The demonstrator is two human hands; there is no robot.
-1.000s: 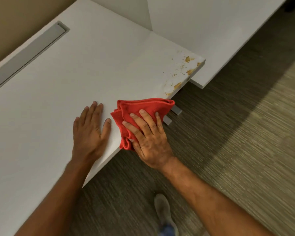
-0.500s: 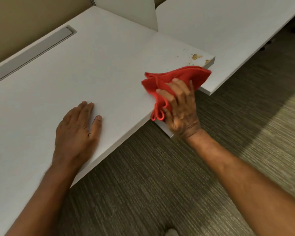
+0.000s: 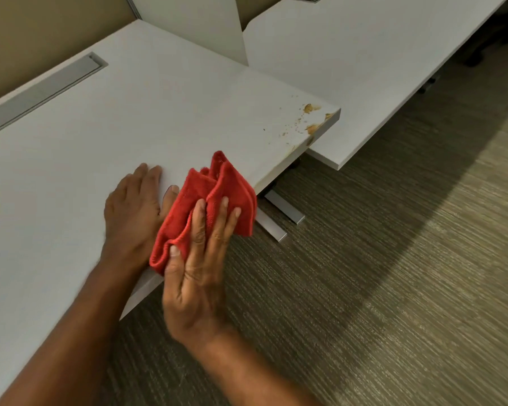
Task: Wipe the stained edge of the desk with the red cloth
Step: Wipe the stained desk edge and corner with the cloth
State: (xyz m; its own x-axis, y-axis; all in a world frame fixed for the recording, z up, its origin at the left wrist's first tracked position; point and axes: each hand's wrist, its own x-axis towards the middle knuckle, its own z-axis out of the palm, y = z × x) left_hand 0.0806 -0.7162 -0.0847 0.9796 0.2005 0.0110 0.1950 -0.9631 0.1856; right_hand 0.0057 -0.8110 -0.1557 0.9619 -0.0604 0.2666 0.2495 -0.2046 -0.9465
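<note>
The white desk (image 3: 135, 121) fills the left of the head view. Brown stains (image 3: 311, 118) speckle its far right corner and run onto the edge face. My right hand (image 3: 198, 268) presses the crumpled red cloth (image 3: 214, 197) against the desk's front edge, well short of the stains, fingers spread over the fabric. My left hand (image 3: 132, 212) lies flat on the desktop just left of the cloth, thumb touching it.
A second white desk (image 3: 379, 68) stands lower at the right behind a white divider panel (image 3: 194, 22). A grey cable slot (image 3: 41, 92) runs along the desk's back. Metal desk feet (image 3: 282, 212) stick out onto the carpet floor (image 3: 393, 288).
My right hand slid the cloth up to the stained corner, then back along the edge toward my left hand. Stains remain at the corner.
</note>
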